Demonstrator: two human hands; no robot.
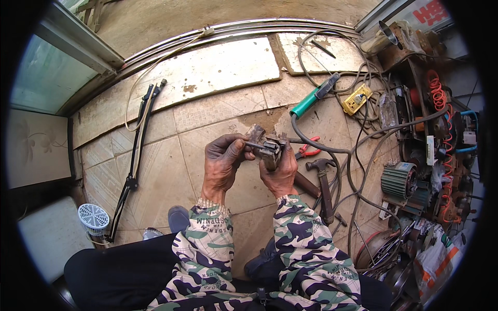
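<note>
In front of me, above the tiled floor, my right hand (281, 175) is closed around a dark, blocky metal part (270, 154) with a slotted upper end. My left hand (221, 159) pinches a thin dark rod (253, 144) between thumb and fingers. The rod's far end meets the block's upper end; whether it enters the block I cannot tell. Behind the block lies or shows a rusty metal piece (256, 131), partly hidden. Just right of my right hand are red-handled pliers (310, 149) and a hammer (322, 179) on the floor.
A green-handled welding electrode holder (306, 103) and looping cables lie ahead right, near a yellow socket box (356, 100). Along the right stand an electric motor (398, 180) and a red coiled hose (437, 90). At left is a black-armed lamp (94, 215). Boards (223, 65) lie ahead.
</note>
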